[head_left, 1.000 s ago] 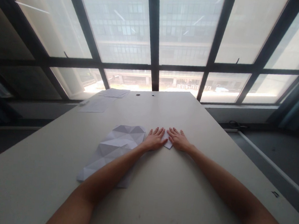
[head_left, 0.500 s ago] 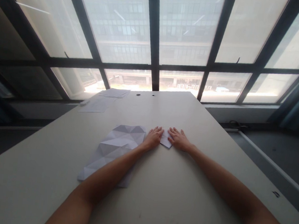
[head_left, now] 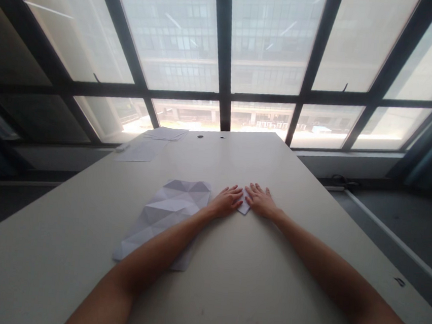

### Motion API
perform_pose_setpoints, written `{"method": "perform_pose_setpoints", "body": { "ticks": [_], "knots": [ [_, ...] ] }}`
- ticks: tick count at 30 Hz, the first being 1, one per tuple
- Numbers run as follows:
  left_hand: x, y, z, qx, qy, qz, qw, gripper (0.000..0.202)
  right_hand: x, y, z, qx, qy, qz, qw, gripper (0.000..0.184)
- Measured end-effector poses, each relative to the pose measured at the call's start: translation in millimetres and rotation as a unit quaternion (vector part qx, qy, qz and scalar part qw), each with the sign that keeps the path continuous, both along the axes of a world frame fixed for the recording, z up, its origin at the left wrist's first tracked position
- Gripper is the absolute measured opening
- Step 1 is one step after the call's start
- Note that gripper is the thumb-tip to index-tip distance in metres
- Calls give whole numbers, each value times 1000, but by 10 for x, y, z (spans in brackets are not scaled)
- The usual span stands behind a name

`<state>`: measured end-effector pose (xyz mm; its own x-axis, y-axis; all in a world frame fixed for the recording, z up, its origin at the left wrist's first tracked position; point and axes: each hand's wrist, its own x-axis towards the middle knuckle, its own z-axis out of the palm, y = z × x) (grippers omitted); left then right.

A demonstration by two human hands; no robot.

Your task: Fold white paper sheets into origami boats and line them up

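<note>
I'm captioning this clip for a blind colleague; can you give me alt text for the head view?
Two bare hands, left hand and right hand, press flat on a small folded white paper on a beige table. A larger creased sheet lies under the left forearm; loose papers sit at the far edge, below big windows.

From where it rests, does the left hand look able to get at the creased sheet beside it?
Probably yes. The left hand lies flat on the small folded paper, and the creased sheet lies right beside it on the table, nothing between them; the forearm already crosses its corner.
</note>
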<state>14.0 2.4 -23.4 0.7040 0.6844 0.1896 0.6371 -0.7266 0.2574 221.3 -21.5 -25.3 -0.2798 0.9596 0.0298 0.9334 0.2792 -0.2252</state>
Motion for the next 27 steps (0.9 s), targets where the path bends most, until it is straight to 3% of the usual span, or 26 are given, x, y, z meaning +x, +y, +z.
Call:
{"method": "perform_pose_setpoints", "body": {
  "ticks": [5, 9, 22, 25, 27],
  "knots": [
    [-8, -71, 63, -4, 81, -22, 996, 66, 49, 41, -21, 1, -1, -86, 996, 58],
    [-25, -76, 82, -5, 90, -36, 995, 76, 125, 77, -27, 11, 2, -133, 991, 58],
    [-27, -71, 104, -23, 86, -40, 995, 90, 163, 101, -57, 64, 47, -189, 979, 49],
    [-30, -60, 80, -16, 84, -37, 996, 85, 150, 118, -29, 87, 79, -162, 980, 49],
    [-32, -54, 60, -11, 82, -36, 996, 82, 129, 122, -18, 101, 91, -93, 986, 47]
  ]
}}
